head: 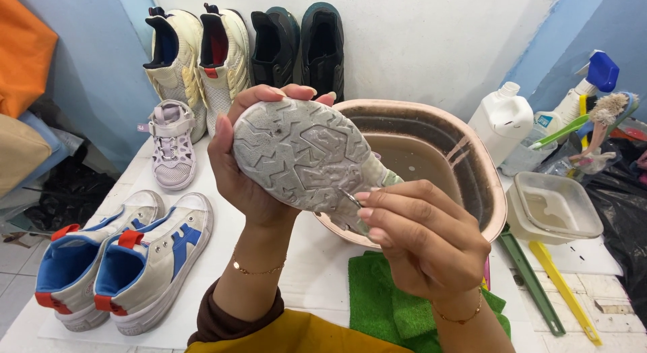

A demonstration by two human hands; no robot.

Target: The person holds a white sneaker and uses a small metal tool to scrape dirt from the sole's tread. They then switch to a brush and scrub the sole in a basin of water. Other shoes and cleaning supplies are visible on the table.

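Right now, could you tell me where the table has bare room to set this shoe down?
Bare white table lies between the blue-trimmed sneakers and green cloth. A smaller patch sits beside the lilac shoe. The right is crowded: basin, tub, bottles.

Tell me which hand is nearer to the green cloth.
The right hand. It hovers just above the green cloth, picking at the sole of the shoe. The left hand holds that shoe higher up, farther to the left.
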